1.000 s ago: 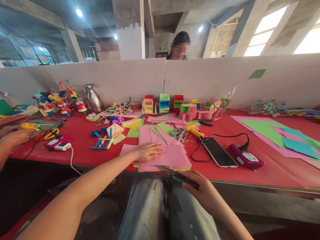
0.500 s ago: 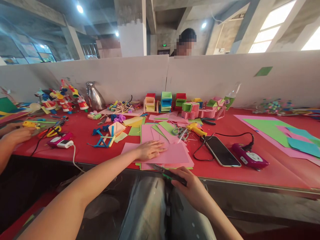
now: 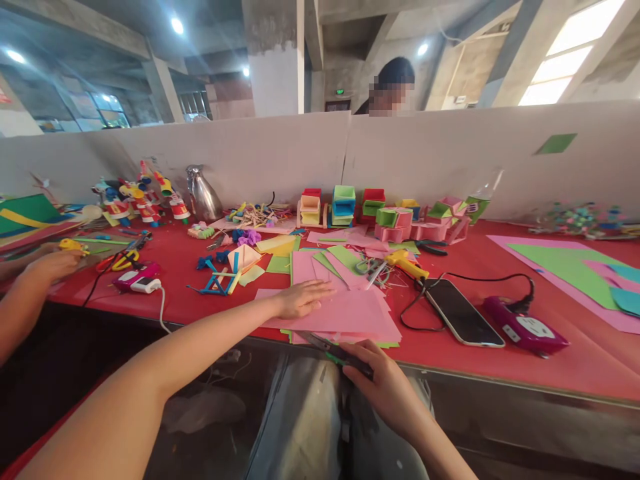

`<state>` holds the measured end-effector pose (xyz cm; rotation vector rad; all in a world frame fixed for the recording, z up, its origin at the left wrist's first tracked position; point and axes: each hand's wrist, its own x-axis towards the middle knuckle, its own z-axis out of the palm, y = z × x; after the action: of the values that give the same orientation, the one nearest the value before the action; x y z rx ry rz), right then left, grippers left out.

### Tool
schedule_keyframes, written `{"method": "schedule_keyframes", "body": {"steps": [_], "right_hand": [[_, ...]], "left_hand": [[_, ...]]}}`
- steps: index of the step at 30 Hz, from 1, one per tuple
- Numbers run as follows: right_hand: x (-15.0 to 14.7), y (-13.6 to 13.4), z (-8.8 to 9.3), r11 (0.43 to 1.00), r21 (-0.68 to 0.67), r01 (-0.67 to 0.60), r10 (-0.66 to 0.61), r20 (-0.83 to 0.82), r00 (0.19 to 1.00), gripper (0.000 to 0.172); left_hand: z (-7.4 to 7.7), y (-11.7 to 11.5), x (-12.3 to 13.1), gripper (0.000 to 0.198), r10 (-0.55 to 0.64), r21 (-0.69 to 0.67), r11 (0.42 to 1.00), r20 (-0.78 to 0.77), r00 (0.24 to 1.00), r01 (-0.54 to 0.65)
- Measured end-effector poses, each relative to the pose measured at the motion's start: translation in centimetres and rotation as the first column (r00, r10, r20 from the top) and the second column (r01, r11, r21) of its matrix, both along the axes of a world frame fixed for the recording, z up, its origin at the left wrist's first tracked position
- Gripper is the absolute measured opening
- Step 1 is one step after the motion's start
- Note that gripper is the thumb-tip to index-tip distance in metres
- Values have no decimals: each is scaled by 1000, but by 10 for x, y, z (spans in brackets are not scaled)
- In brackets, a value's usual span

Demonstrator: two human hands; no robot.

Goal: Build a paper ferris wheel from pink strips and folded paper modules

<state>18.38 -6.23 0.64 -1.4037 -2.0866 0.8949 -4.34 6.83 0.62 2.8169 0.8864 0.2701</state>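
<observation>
My left hand (image 3: 304, 298) lies flat, fingers stretched out, on a pink paper sheet (image 3: 357, 319) that tops a stack of pink and green paper at the table's front edge. In my right hand (image 3: 375, 370) is a dark-handled utility knife (image 3: 336, 350), its grey blade pointing left along the near edge of the stack. My fingers are wrapped round the handle and hide part of it. Something small and green shows just below the knife. Green paper strips (image 3: 345, 263) and a pair of scissors (image 3: 376, 272) lie behind my left hand.
Right of the stack are a yellow glue gun (image 3: 407, 264), a phone (image 3: 463, 312) and a purple power socket (image 3: 527, 327). Blue stick work (image 3: 220, 281) lies left; folded paper boxes (image 3: 343, 205) stand behind. A co-worker's hands (image 3: 45, 263) hold another yellow glue gun at far left.
The view has turned slightly left, so things appear shifted right. My left hand stays on the pink sheet, and my right hand still holds the knife at the near edge.
</observation>
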Motion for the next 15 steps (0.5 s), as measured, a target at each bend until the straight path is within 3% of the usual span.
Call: {"method": "schedule_keyframes", "body": {"steps": [6, 10, 15], "right_hand": [[1, 2, -6, 999, 38, 0, 0, 10, 1000, 39], [-3, 4, -8, 999, 52, -17, 18, -3, 1000, 39], [-12, 6, -8, 997, 62, -36, 36, -3, 999, 39]], "left_hand": [[-9, -4, -43, 47, 27, -43, 999, -77, 997, -30], [-18, -5, -46, 47, 53, -53, 997, -88, 995, -58], [-15, -4, -44, 48, 41, -63, 997, -96, 995, -47]]}}
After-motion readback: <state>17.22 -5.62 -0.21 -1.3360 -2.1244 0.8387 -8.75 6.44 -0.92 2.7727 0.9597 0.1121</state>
